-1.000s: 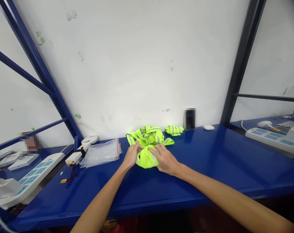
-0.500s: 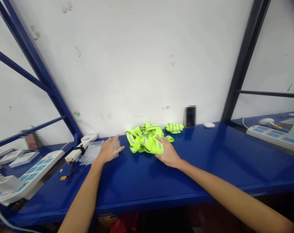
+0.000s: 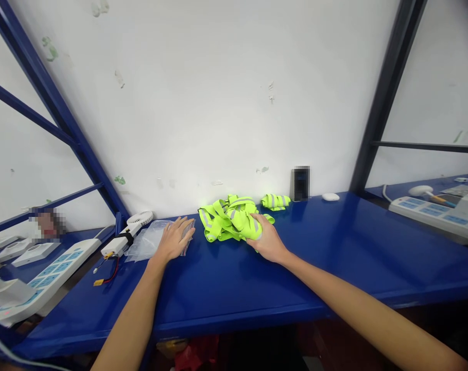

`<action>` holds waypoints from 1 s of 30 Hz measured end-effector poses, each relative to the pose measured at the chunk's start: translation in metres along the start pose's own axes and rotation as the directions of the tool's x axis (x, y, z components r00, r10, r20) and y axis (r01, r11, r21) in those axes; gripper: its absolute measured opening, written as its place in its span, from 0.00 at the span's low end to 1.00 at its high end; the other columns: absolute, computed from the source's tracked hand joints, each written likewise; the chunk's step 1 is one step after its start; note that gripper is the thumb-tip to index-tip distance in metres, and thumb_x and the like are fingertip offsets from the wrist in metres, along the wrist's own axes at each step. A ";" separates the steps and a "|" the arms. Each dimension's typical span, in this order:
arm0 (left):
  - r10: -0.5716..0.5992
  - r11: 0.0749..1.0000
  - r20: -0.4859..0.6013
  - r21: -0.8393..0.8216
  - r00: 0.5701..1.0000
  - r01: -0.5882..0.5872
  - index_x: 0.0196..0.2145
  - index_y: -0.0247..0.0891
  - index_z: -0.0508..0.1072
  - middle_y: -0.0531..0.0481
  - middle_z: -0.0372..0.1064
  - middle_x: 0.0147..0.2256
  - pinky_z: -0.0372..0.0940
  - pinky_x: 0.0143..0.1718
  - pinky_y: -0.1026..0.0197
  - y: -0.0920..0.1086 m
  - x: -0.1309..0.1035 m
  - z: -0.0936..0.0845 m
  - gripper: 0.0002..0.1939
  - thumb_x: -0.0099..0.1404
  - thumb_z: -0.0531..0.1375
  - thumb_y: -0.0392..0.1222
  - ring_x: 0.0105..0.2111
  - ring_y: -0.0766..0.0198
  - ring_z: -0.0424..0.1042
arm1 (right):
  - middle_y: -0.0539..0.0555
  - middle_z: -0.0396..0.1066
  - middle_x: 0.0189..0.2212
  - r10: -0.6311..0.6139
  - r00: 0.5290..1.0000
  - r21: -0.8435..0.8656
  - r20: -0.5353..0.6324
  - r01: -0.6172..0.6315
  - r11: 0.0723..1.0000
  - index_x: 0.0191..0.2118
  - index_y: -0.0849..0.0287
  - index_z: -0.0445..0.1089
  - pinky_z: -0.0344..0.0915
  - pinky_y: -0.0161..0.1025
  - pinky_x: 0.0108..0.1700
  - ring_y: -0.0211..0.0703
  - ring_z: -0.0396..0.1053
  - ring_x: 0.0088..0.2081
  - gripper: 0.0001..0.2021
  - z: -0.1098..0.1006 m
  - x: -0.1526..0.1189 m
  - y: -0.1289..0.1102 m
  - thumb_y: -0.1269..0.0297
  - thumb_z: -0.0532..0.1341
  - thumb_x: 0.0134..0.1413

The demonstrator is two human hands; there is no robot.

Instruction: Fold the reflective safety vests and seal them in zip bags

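My left hand (image 3: 174, 240) lies flat, fingers stretched, on top of a few clear zip bags (image 3: 148, 239) with a reddish seal line at their right end. To its right is a crumpled neon-yellow reflective vest (image 3: 220, 222) with grey stripes and narrow straps. My right hand (image 3: 269, 241) grips the near right part of this vest, thumb below and fingers over the bunched cloth. Behind it, by the wall, sits a rolled neon-yellow reflective vest (image 3: 275, 201), apart from both hands.
A white handheld fan (image 3: 140, 218) and a white device with yellow-plugged wires (image 3: 110, 273) lie left of the bags. A blurred dark phone-like object (image 3: 300, 184) leans on the wall beside a small white case (image 3: 330, 197). Power strips (image 3: 52, 278) and blue frame posts (image 3: 59, 113) flank the blue table (image 3: 234, 293).
My left hand has flattened onto the bags, and their sealed end has shifted slightly right. The gripped part of the vest has bunched up a little in my right hand. The view has shifted slightly.
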State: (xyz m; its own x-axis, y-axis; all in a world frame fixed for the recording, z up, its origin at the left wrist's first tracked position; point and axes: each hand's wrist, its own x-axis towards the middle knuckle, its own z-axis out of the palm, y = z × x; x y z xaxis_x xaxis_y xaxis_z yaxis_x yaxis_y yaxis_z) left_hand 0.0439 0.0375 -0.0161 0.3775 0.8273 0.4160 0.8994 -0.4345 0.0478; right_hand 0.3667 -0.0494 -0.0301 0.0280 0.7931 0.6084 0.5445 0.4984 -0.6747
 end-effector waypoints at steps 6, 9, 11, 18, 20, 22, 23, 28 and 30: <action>0.000 1.000 -0.126 0.001 0.992 0.000 0.53 0.43 0.70 0.45 0.70 0.52 0.53 0.58 0.43 0.008 0.000 0.003 0.24 0.71 0.42 0.52 0.54 0.51 0.67 | 0.62 0.65 0.51 -0.022 0.999 -0.014 0.037 0.022 1.000 0.55 0.63 0.60 0.59 0.50 0.56 0.54 0.63 0.52 0.34 -0.001 0.000 -0.001 0.70 0.65 0.37; -0.016 0.999 -0.231 -0.038 0.973 0.007 0.51 0.40 0.72 0.45 0.73 0.49 0.54 0.57 0.44 0.011 0.000 0.000 0.25 0.71 0.41 0.50 0.50 0.52 0.69 | 0.62 0.64 0.52 -0.036 0.998 -0.006 0.057 0.036 0.999 0.55 0.62 0.61 0.57 0.51 0.57 0.55 0.62 0.54 0.34 0.000 -0.002 -0.002 0.70 0.65 0.36; -0.036 0.994 -0.309 -0.105 0.950 0.004 0.50 0.39 0.72 0.45 0.73 0.48 0.54 0.57 0.45 0.016 -0.001 -0.002 0.25 0.72 0.40 0.49 0.50 0.53 0.70 | 0.62 0.64 0.52 -0.036 0.997 0.023 0.069 0.035 0.999 0.55 0.62 0.62 0.56 0.52 0.58 0.55 0.62 0.54 0.34 0.000 -0.003 -0.003 0.70 0.66 0.36; 0.011 0.951 -0.490 -0.264 0.872 -0.161 0.49 0.39 0.73 0.46 0.72 0.49 0.56 0.56 0.49 0.061 -0.004 -0.003 0.28 0.72 0.36 0.47 0.52 0.57 0.68 | 0.56 0.72 0.41 0.234 0.936 0.486 0.263 -0.338 0.806 0.52 0.61 0.65 0.64 0.47 0.49 0.51 0.70 0.44 0.31 0.004 -0.002 -0.016 0.65 0.68 0.36; 0.017 0.935 -0.511 -0.298 0.859 -0.195 0.44 0.41 0.75 0.47 0.73 0.48 0.55 0.57 0.48 0.077 -0.005 -0.003 0.28 0.72 0.36 0.46 0.51 0.58 0.69 | 0.54 0.73 0.38 0.260 0.896 0.593 0.359 -0.434 0.678 0.50 0.61 0.67 0.66 0.45 0.45 0.49 0.71 0.40 0.30 0.005 -0.002 -0.019 0.65 0.69 0.35; 0.006 0.910 -0.519 -0.351 0.855 -0.219 0.38 0.42 0.77 0.49 0.75 0.44 0.55 0.57 0.48 0.092 -0.006 -0.002 0.29 0.72 0.36 0.45 0.48 0.59 0.70 | 0.53 0.73 0.37 0.203 0.878 0.622 0.434 -0.455 0.637 0.47 0.61 0.68 0.67 0.43 0.43 0.48 0.71 0.38 0.28 0.005 -0.003 -0.022 0.65 0.69 0.34; -0.005 0.897 -0.521 -0.380 0.853 -0.227 0.36 0.42 0.77 0.49 0.76 0.42 0.55 0.57 0.47 0.098 -0.007 -0.002 0.30 0.72 0.35 0.45 0.46 0.59 0.71 | 0.53 0.73 0.37 0.162 0.875 0.607 0.456 -0.439 0.663 0.46 0.61 0.69 0.67 0.43 0.43 0.47 0.71 0.39 0.27 0.004 -0.003 -0.023 0.65 0.69 0.34; -0.102 0.858 -0.566 -0.466 0.818 -0.215 0.32 0.42 0.77 0.48 0.77 0.37 0.58 0.55 0.47 0.114 -0.010 -0.005 0.32 0.71 0.34 0.44 0.42 0.58 0.72 | 0.52 0.71 0.41 -0.053 0.882 0.341 0.468 -0.125 0.932 0.49 0.59 0.68 0.65 0.41 0.45 0.46 0.69 0.41 0.28 0.001 -0.006 -0.021 0.67 0.69 0.35; -0.112 0.862 -0.597 -0.456 0.794 -0.222 0.31 0.41 0.76 0.47 0.77 0.36 0.58 0.54 0.46 0.114 -0.011 -0.006 0.32 0.71 0.34 0.44 0.41 0.58 0.72 | 0.53 0.70 0.42 -0.084 0.894 0.217 0.439 -0.015 0.976 0.50 0.58 0.67 0.65 0.42 0.44 0.47 0.68 0.40 0.29 0.003 -0.006 -0.019 0.66 0.69 0.35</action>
State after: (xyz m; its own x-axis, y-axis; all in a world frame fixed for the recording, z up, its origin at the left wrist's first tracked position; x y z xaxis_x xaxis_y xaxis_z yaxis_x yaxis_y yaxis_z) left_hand 0.1403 -0.0236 -0.0096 0.0677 0.4932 0.8673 0.5909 -0.7202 0.3634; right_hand 0.3540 -0.0626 -0.0227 -0.3891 0.8211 0.4177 0.3487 0.5509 -0.7582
